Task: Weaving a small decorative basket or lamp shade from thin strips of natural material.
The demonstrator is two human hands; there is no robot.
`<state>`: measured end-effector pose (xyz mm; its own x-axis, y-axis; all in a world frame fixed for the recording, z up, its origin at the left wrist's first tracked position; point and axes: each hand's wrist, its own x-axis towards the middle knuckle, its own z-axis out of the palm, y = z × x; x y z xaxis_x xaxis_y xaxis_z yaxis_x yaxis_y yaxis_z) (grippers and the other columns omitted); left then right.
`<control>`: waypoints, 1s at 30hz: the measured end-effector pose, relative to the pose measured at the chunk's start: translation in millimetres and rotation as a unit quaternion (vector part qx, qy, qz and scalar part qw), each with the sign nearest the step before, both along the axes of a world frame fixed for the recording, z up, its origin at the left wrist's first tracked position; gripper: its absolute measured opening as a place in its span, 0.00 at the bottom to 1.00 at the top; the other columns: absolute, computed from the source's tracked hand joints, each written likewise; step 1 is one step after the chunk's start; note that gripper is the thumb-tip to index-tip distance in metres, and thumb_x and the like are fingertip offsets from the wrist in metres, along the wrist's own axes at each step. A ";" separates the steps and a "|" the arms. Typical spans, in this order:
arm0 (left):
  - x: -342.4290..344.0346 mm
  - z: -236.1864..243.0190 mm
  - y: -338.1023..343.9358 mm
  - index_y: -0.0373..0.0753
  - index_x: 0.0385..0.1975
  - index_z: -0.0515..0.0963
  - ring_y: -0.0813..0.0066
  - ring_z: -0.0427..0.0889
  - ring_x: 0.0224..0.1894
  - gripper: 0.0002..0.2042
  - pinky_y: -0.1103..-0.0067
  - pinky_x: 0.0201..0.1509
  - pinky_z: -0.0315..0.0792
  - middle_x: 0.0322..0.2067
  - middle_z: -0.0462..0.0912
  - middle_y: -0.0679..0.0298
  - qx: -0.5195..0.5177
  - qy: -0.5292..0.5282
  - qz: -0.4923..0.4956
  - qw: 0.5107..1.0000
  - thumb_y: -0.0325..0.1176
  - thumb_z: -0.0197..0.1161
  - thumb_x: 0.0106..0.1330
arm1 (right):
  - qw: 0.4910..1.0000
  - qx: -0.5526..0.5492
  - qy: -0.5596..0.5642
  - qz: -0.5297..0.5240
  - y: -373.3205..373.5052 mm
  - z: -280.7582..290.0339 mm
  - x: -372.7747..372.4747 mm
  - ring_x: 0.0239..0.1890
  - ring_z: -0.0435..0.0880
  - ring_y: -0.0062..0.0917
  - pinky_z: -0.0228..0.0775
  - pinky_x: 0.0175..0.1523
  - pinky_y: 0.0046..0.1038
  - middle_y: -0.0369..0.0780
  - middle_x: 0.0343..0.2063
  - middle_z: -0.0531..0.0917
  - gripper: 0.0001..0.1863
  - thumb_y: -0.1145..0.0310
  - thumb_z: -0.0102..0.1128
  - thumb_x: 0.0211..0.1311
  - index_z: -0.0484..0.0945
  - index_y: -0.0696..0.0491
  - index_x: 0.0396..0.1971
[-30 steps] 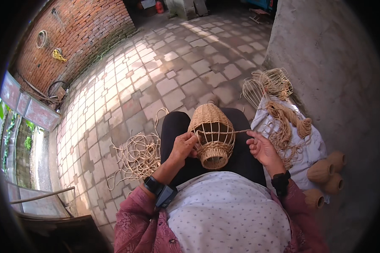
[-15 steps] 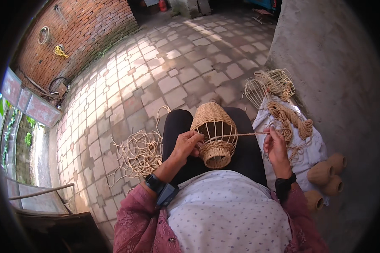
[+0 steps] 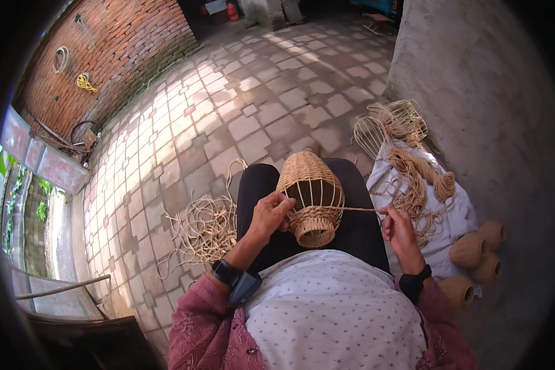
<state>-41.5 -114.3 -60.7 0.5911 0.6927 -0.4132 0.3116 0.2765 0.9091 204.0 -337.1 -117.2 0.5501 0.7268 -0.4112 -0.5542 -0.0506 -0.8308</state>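
A: Layout, left to right?
B: Loose cord heap sits left of the basket. Our left hand grasps the basket's left side, thumb by the bare ribs; fingertips partly hidden, so we can't tell if they pin cord too.
A: Basket itself?
B: On its side on our lap, mouth toward us, big woven body pointing away. Bare ribs span the gap between body and neck band.
A: Right of the basket?
B: 1 cord strand runs straight from the neck band to our right hand, which pinches it, thumb against fingers. Farther right of the basket: cord hank on white cloth, then 4 brown pots.
A: How do we do this pull well?
B: Our take: steady tension, no jerks, pulling along the row so the strand beds against the neck band. Left grip firm but not squeezing; those ribs look thin and could bow. We'd check rib spacing each pass; over-tightening likely pinches the neck.
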 end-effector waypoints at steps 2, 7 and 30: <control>-0.4 1.3 -5.3 0.37 0.31 0.75 0.78 0.75 0.20 0.08 0.83 0.25 0.70 0.19 0.77 0.67 0.299 0.092 0.038 0.949 0.35 0.60 0.63 | 0.997 0.067 0.020 -0.020 9.6 7.7 5.4 0.16 0.71 0.16 0.63 0.18 0.20 0.32 0.16 0.72 0.13 0.60 0.55 0.67 0.76 0.56 0.34; 12.5 21.6 -10.7 0.39 0.37 0.76 0.74 0.78 0.23 0.07 0.76 0.29 0.72 0.19 0.78 0.61 0.367 -0.070 0.047 0.926 0.33 0.58 0.62 | 0.989 0.137 0.058 -0.021 14.8 -4.1 26.8 0.28 0.78 0.18 0.74 0.33 0.21 0.34 0.28 0.78 0.07 0.69 0.57 0.64 0.75 0.55 0.38; 85.7 35.8 -16.5 0.45 0.28 0.80 0.51 0.81 0.24 0.07 0.59 0.30 0.72 0.19 0.79 0.49 0.585 0.181 -0.177 0.770 0.30 0.55 0.52 | 0.980 0.090 0.028 0.175 87.3 25.0 -19.4 0.23 0.78 0.17 0.73 0.29 0.19 0.34 0.26 0.79 0.08 0.71 0.62 0.59 0.75 0.54 0.37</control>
